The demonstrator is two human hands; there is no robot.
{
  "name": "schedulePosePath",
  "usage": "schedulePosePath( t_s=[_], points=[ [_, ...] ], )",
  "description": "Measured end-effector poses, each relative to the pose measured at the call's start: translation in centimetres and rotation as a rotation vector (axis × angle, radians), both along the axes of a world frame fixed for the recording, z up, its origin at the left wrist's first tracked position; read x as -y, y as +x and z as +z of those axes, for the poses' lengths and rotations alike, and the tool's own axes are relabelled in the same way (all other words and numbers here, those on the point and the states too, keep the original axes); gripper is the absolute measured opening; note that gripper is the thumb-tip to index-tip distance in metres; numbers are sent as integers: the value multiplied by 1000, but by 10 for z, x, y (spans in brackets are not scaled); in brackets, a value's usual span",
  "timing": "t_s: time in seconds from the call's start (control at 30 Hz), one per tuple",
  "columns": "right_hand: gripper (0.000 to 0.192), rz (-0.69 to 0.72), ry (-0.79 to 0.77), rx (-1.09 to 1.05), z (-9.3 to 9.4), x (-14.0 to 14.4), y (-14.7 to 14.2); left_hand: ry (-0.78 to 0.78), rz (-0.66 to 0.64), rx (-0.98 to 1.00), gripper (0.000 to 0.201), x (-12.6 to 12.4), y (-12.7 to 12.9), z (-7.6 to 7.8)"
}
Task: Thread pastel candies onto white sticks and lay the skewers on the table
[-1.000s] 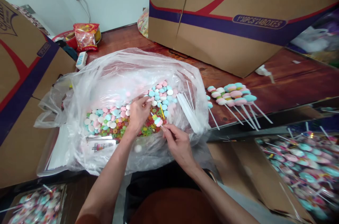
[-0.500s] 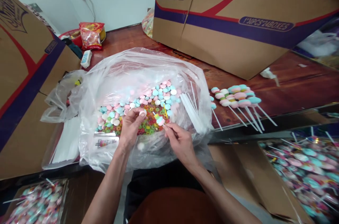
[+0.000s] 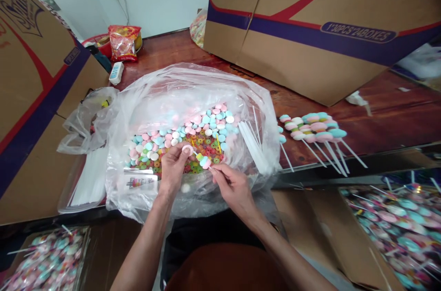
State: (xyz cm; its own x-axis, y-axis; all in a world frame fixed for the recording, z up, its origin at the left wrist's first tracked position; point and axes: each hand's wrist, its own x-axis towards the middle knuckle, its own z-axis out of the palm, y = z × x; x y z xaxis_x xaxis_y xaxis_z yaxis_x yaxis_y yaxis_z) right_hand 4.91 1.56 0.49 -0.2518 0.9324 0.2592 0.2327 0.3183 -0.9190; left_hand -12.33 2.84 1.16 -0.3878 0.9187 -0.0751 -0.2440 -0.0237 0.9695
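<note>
Head view: the left hand pinches a pink disc candy between thumb and fingertips, holding it just above the loose sweets in the clear plastic bag. The right hand is closed on the lower end of a thin white stick, whose upper part already carries a few candies, and the stick tip points toward the pink disc. The disc looks light, small and somewhat soft, probably crushable if squeezed hard, so a gentle hold by its rim, leaving the middle free, suits it. The stick looks stiff but slender and is best gripped low. Finished candy sticks lie on the wooden table to the right, beside a cardboard box
</note>
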Motion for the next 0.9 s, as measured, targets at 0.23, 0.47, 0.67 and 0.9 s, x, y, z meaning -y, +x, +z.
schedulePosePath(
  t_s=[0.23, 0.47, 0.67, 0.9],
  points=[
    [22, 23, 7, 28, 5, 1, -3, -41, 20, 49, 38, 0, 2, -1],
    [24, 28, 0, 55, 1, 1, -4, -44, -30, 109, 37, 4, -4, -5],
    [23, 24, 10, 78, 2, 0, -6, -60, -5, 52, 39, 6, -5, -12],
    [25, 17, 19, 139, 7, 0, -7, -32, 28, -94, 34, 9, 0, -10]
  ],
)
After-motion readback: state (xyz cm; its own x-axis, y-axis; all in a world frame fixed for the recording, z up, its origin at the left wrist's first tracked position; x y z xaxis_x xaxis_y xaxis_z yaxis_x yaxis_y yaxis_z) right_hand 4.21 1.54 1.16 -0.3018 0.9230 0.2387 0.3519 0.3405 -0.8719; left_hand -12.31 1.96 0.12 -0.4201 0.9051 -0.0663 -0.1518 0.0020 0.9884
